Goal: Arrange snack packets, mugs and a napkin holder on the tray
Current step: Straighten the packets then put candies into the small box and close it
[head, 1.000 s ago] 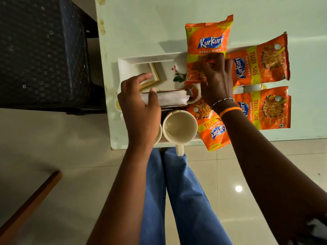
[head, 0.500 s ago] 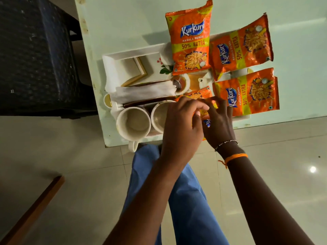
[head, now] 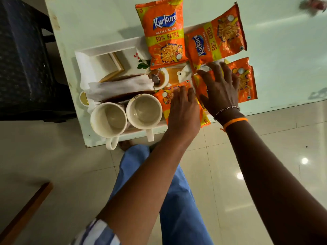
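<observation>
A white tray (head: 106,50) lies at the near left corner of a pale table. Two cream mugs (head: 108,119) (head: 143,112) stand at its near edge, handles toward me. Behind them lies a brown napkin holder (head: 122,85) with white napkins. Several orange snack packets cover the tray's right side: one upright at the back (head: 165,32), one angled beside it (head: 215,38), one on the right (head: 246,80), one at the front (head: 168,98). My left hand (head: 184,108) rests flat on the front packet. My right hand (head: 219,87), fingers spread, presses on the right packet.
A dark woven chair (head: 23,55) stands left of the table (head: 283,59). My blue trouser legs (head: 177,200) and tiled floor fill the lower view. A wooden edge (head: 26,211) shows at bottom left. Something blurred (head: 315,4) sits at the table's far right.
Both hands, pinched together over the front packet half a second ago, have spread flat, the left on the front packet, the right on the right one. A second earlier the left hand was at the napkin holder.
</observation>
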